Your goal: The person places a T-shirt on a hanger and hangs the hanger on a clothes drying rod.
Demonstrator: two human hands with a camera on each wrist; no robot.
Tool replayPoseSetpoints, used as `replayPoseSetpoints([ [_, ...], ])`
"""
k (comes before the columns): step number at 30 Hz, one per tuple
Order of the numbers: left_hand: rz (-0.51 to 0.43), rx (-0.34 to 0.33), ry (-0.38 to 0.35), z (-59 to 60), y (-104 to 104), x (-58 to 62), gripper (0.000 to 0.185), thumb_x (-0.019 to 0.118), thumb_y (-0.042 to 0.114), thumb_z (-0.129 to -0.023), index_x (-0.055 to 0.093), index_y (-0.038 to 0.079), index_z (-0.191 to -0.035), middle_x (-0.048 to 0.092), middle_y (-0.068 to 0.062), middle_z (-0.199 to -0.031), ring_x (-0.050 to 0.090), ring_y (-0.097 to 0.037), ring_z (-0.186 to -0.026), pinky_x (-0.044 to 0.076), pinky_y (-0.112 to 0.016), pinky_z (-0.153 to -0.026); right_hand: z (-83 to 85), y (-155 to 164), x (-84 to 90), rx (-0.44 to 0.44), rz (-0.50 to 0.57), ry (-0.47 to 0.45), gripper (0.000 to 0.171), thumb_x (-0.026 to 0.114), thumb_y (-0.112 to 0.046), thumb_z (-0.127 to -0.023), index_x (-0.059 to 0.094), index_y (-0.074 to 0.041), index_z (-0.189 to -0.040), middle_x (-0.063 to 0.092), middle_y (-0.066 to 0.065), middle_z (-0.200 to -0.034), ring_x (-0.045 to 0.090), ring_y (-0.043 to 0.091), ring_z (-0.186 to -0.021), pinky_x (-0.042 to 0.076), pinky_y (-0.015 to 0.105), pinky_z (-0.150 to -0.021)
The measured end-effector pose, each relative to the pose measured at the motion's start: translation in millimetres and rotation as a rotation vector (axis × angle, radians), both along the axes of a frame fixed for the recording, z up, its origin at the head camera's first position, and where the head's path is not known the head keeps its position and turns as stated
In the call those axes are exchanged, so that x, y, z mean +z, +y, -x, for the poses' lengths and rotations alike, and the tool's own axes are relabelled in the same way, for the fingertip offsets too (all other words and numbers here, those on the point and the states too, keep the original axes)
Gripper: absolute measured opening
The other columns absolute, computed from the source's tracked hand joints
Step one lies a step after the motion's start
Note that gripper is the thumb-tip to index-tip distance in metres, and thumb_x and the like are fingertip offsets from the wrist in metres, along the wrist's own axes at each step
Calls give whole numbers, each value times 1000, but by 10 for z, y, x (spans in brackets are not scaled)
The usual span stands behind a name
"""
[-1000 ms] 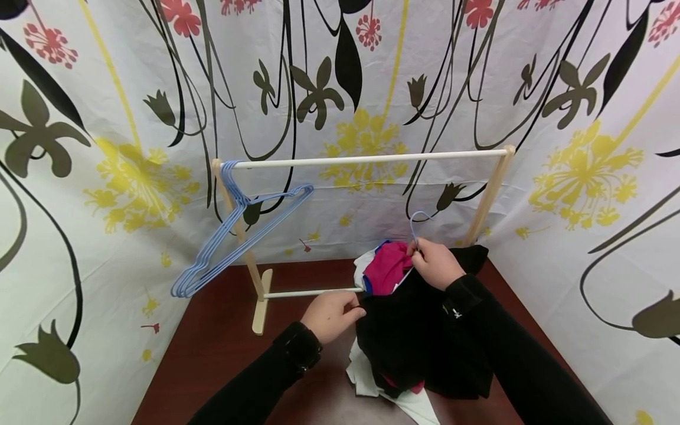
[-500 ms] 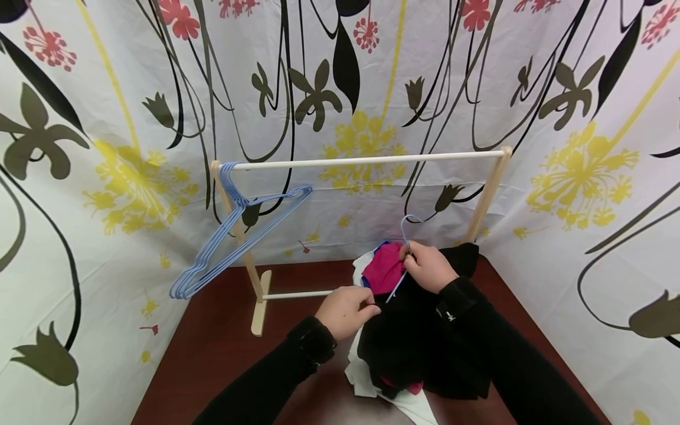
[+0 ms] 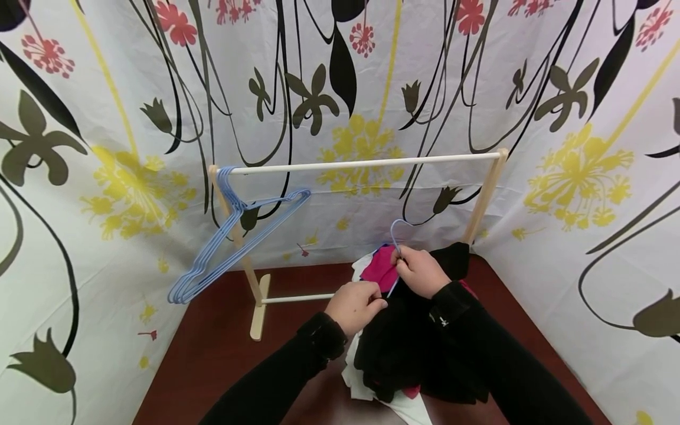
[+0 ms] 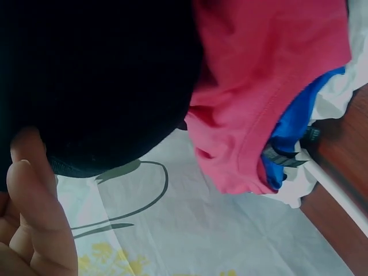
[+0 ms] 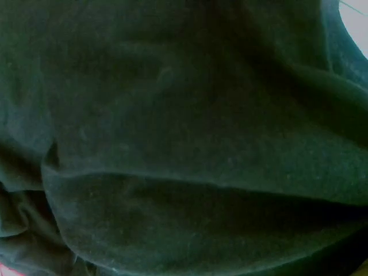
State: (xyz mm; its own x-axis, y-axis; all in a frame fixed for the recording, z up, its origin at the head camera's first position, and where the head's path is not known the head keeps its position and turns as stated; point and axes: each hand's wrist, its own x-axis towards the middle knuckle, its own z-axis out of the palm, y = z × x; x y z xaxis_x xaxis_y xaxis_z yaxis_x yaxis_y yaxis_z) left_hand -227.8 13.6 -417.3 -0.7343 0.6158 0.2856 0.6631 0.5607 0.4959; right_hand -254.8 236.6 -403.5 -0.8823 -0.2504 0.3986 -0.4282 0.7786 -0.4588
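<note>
A light blue wire hanger (image 3: 394, 231) is being pinched just below its hook by the thumb and curled fingers of the right hand (image 3: 422, 274), and its hook is being held up in front of the patterned curtain (image 3: 340, 41), below the white top rail (image 3: 366, 165) of a clothes rack. The hanger's arm is being slanted down toward the left hand (image 3: 355, 307), where its lower part is being hidden by a black garment (image 3: 414, 354). The edge of this black garment is being pinched between the thumb and fingers of the left hand. In the right wrist view the frame is being filled almost wholly by dark cloth, so the right grip is being shown by the head view alone. The black garment is being spread over a pile on the dark red table (image 3: 212, 360), in front of the rack's right end. A pink garment (image 3: 380, 270) is being left partly uncovered behind the hands; its blue inside and neck labels are being shown by the left wrist view. White cloth (image 3: 355, 372) is being exposed beneath the pile. Several matching blue hangers (image 3: 209, 260) are being borne by the top rail at its left end.
</note>
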Motion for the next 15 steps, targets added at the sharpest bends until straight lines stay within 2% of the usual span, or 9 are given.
replayPoseSetpoints([
  [9, -37, 47, -23, 103, 80, 70, 20, 66, 29, -100, 58, 20, -85, 51, 8, -73, 47, -8, -64, 40, -23, -62, -3, -157, -3, 70, -39, 102, 14, 54, -5, -90, 64, -15, -88, 58, -13, -71, 52, 11, -63, 44, 33, -65],
  [15, -56, 68, -65, 138, 70, 49, 16, 66, 29, -100, 61, 18, -89, 53, 8, -73, 47, -7, -63, 41, -24, -61, 4, -185, -27, 72, -43, 102, 17, 56, -5, -89, 64, -19, -87, 56, -14, -68, 52, 12, -64, 44, 31, -63],
])
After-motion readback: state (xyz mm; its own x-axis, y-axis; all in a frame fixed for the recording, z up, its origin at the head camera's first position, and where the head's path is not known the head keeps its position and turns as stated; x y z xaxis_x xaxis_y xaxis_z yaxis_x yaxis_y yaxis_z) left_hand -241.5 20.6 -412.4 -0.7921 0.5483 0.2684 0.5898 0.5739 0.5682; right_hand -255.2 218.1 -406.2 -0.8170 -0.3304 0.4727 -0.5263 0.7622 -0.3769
